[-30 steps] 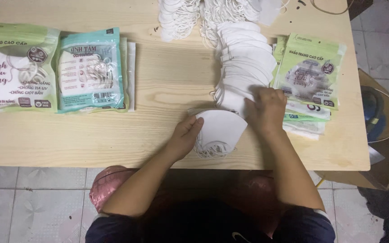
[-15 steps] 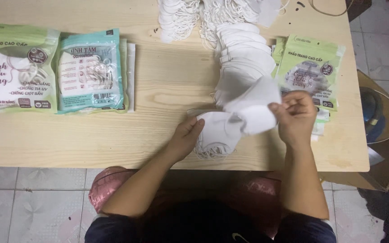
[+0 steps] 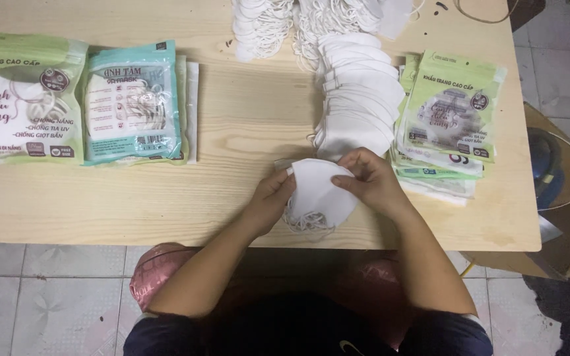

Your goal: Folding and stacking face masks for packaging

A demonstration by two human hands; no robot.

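A small pile of white folded face masks lies near the front edge of the wooden table. My left hand presses on the pile's left edge. My right hand rests on its right side, fingers pinching the top mask. Just behind the hands a long overlapping row of white masks runs toward the far edge. Elastic ear loops stick out below the pile.
Green empty mask bags are stacked to the right of the row. Two filled packets lie at the left: a green one and a teal one. Bunches of white mask loops sit at the far edge. Tiled floor surrounds the table.
My right hand took a mask from the row, lifted it to the right, then laid it on the pile by my left hand. Both hands now rest on the pile.
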